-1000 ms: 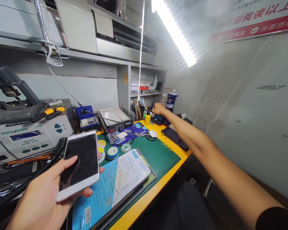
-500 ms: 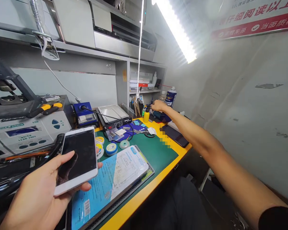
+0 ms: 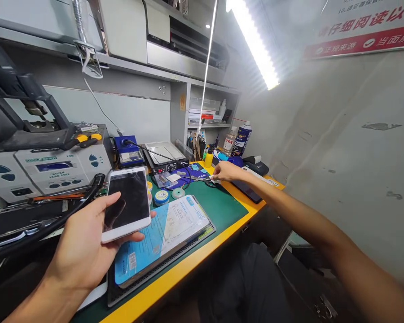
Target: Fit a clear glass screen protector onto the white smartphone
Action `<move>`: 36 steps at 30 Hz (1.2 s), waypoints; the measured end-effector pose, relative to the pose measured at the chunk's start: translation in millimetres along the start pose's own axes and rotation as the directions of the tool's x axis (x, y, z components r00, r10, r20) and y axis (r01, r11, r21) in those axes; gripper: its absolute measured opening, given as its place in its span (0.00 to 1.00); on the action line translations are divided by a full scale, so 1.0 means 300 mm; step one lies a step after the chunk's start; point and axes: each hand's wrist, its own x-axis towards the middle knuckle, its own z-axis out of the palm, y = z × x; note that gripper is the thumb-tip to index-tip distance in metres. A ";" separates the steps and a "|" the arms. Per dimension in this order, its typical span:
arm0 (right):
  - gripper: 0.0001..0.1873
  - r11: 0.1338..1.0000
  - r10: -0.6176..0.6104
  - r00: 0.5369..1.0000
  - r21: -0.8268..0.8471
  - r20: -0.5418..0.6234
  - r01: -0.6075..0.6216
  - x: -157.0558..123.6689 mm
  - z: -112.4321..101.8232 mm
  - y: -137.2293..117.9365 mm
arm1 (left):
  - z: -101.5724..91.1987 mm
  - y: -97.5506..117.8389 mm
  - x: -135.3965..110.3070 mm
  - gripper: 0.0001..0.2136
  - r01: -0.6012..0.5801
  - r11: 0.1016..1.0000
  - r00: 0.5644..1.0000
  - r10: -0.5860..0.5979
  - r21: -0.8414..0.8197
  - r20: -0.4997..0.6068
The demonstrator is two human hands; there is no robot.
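Observation:
My left hand [image 3: 87, 229] is closed around a white smartphone [image 3: 129, 199], thumb along its side and fingers beneath. The phone's dark screen faces up, above the left end of a blue-and-white boxed pack [image 3: 168, 233]. At the far side of the bench, the fingertips of my right hand [image 3: 229, 172] are pinched together on a small white tissue-like piece [image 3: 215, 180]. Beside it lie scissors, partly hidden by that hand. A yellow bottle [image 3: 208, 159] stands just behind the fingers, and a dark tablet-like slab [image 3: 247, 192] lies below the wrist.
On the left stands a grey soldering station [image 3: 67, 168] with a thick black hose [image 3: 84, 197]. Solder spools [image 3: 161, 197] lie on the green mat [image 3: 222, 206]. A flat heating plate [image 3: 164, 154] is behind them. A spray can [image 3: 241, 138] stands at the back right, near the wall.
My right hand has come down and nearer from behind the yellow bottle to the white piece. The view has shifted left; the phone stays in my left hand.

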 end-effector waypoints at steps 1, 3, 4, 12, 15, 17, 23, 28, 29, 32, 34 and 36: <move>0.17 1.000 0.003 1.000 0.005 -0.024 -0.003 -0.001 0.010 -0.005 | -0.001 0.003 -0.004 0.11 -0.002 1.000 1.000 0.002 -0.001 0.014; 0.17 1.000 0.010 0.997 0.021 -0.080 -0.008 -0.009 0.023 -0.011 | -0.004 0.006 -0.010 0.11 0.002 1.000 0.999 -0.001 -0.013 0.043; 0.17 0.999 0.012 0.994 0.034 -0.112 -0.009 -0.017 0.025 -0.014 | -0.006 0.006 -0.011 0.11 0.006 1.000 0.998 -0.005 -0.024 0.060; 0.10 0.915 -0.067 0.943 0.358 -0.326 0.188 -0.125 0.000 -0.121 | -0.024 -0.040 0.003 0.14 -0.088 0.996 0.983 0.088 -0.007 0.161; 0.10 0.808 -0.182 0.922 0.482 -0.341 0.338 -0.181 -0.001 -0.224 | -0.026 -0.047 -0.009 0.15 -0.126 0.992 0.970 0.117 0.029 0.214; 0.12 0.741 -0.264 0.897 0.520 -0.354 0.424 -0.221 0.008 -0.303 | -0.023 -0.046 -0.015 0.17 -0.156 0.987 0.959 0.144 0.031 0.243; 0.04 0.531 -0.555 0.353 0.006 -0.753 0.847 -0.299 0.074 -0.494 | -0.019 -0.052 0.005 0.20 -0.218 0.976 0.947 0.211 0.003 0.243; 0.06 0.386 -0.802 0.144 -0.320 -0.580 0.865 -0.274 0.144 -0.535 | -0.036 -0.065 0.030 0.20 -0.216 0.976 0.962 0.212 0.003 0.170; 0.06 0.375 -0.792 0.140 -0.294 -0.594 0.879 -0.263 0.156 -0.534 | -0.039 -0.066 0.032 0.20 -0.220 0.975 0.963 0.216 0.007 0.159; 0.04 0.342 -0.733 0.185 -0.119 -0.655 0.932 -0.236 0.184 -0.517 | -0.043 -0.066 0.036 0.20 -0.230 0.973 0.962 0.224 0.020 0.154; 0.05 0.302 -0.713 0.257 0.044 -0.653 0.952 -0.228 0.193 -0.503 | -0.043 -0.067 0.035 0.21 -0.232 0.972 0.962 0.225 0.025 0.155; 0.05 0.271 -0.695 0.330 0.193 -0.639 0.943 -0.226 0.196 -0.490 | -0.041 -0.072 0.032 0.21 -0.234 0.971 0.960 0.225 0.037 0.164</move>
